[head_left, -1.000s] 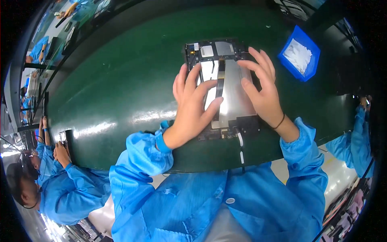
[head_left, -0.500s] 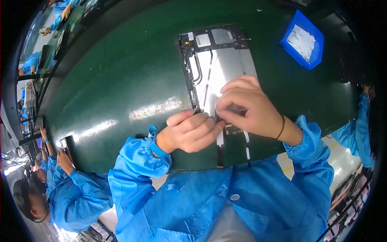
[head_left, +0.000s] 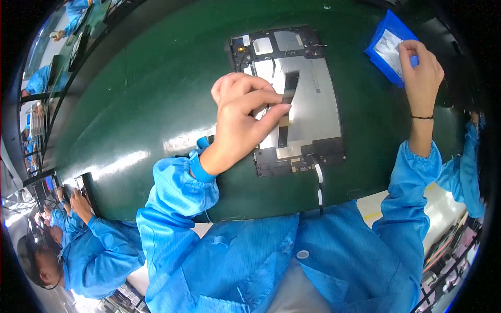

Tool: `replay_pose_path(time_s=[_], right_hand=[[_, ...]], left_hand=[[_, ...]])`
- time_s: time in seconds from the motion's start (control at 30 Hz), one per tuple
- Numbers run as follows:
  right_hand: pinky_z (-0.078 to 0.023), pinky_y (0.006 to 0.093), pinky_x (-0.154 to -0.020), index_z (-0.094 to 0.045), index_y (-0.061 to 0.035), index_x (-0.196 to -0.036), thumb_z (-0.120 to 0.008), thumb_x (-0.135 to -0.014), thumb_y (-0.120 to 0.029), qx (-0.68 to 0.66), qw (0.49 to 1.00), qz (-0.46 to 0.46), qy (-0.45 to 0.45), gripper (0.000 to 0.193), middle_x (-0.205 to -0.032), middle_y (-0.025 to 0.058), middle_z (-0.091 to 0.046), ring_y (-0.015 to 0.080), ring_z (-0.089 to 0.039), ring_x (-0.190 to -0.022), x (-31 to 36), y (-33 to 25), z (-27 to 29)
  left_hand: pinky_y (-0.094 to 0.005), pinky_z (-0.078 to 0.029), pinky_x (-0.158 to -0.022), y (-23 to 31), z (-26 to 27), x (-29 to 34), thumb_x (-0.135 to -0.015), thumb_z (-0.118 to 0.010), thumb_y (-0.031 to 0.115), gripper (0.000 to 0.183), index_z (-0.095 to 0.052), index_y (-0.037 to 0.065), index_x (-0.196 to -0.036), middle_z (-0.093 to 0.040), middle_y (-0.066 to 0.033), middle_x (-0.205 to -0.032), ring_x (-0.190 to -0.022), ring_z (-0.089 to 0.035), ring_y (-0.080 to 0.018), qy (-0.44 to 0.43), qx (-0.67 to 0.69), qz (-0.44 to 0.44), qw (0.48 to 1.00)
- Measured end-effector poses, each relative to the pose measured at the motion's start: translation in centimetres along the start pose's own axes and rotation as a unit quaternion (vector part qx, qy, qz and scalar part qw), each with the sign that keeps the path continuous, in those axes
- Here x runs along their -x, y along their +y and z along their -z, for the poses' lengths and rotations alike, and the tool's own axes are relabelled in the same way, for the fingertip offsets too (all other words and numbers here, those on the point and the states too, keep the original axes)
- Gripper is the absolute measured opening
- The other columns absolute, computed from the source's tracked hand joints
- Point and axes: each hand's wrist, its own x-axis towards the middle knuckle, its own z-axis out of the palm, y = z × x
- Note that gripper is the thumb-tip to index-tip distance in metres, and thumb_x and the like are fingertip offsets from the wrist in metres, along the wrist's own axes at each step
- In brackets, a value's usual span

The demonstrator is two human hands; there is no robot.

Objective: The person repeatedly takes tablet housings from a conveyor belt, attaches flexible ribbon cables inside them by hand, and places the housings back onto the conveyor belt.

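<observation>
A flat tablet-like panel assembly (head_left: 321, 120) with a silver back and dark frame lies on the green table. Over its middle, my left hand (head_left: 240, 112) pinches a black flat ribbon cable (head_left: 291, 83) between thumb and fingers. The strip runs lengthwise above the silver surface, its two ends sticking out past the fingertips. At far right my right hand (head_left: 424, 73) reaches over a blue bin (head_left: 386, 73), thumb and fingers curled together at the white pieces (head_left: 389, 47) inside. Whether a piece is between those fingertips, I cannot make out.
A thin black-and-white cable (head_left: 319, 182) runs from the panel's near end over the table's front edge. At left a person in blue (head_left: 104, 250) works with a dark device (head_left: 86, 190). Another blue sleeve (head_left: 467, 172) shows at far right.
My right hand has left the panel's near end and moved up and right to the blue bin. My left hand has moved farther up the panel, bringing the black ribbon cable over it.
</observation>
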Motion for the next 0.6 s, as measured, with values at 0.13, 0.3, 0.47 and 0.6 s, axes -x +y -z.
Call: replay_pose_path(time_s=[0.13,0.3,0.47,0.6], right_hand=[[-0.047,0.0354,-0.084,-0.066,-0.0034,-0.095,-0.067,-0.083,-0.01,-0.118,0.991,0.039,0.043,0.013,-0.093,0.0105,-0.069,0.0267,-0.065,-0.088,0.4,-2.6,-1.1],[-0.036,0.0473,-0.092,-0.057,-0.0126,-0.099,-0.065,-0.074,-0.018,-0.328,0.865,0.312,-0.216,0.027,-0.122,-0.0004,-0.062,0.03,-0.051,-0.12,4.2,-9.9,0.2],[-0.034,0.0483,-0.101,-0.058,-0.0101,-0.113,-0.068,-0.08,-0.028,-0.44,0.767,0.33,-0.329,0.039,-0.132,0.0074,-0.055,0.0272,-0.047,-0.127,5.9,-12.9,1.4],[-0.029,0.0504,-0.105,-0.058,-0.0125,-0.12,-0.054,-0.088,-0.026,-0.333,0.853,0.265,-0.303,0.036,-0.139,0.0093,-0.05,0.0335,-0.037,-0.136,3.9,-11.7,-0.3]], left_hand=[[-0.0425,-0.027,-0.098,-0.6,-0.1,0.6,-0.067,-0.081,0.016,0.013,-0.073,0.014,-0.077,-0.061,-0.0001,-0.105,-0.11,-0.047,-0.0264,-0.012,-0.019,0.043,0.999],[-0.0472,-0.024,-0.103,-0.6,-0.2,0.6,-0.067,-0.081,0.017,0.013,-0.073,0.016,-0.077,-0.058,-0.0058,-0.12,-0.123,-0.039,-0.0343,-0.025,-0.04,0.068,0.997],[-0.0484,-0.023,-0.104,-0.5,-0.6,0.9,-0.069,-0.08,0.018,0.024,-0.071,0.015,-0.09,-0.052,-0.009,-0.128,-0.128,-0.034,-0.0375,-0.039,-0.074,0.07,0.994],[-0.0483,-0.023,-0.105,-0.6,-0.9,0.8,-0.073,-0.076,0.014,0.04,-0.063,0.012,-0.11,-0.049,-0.0116,-0.132,-0.129,-0.033,-0.0381,-0.018,-0.057,0.075,0.995]])
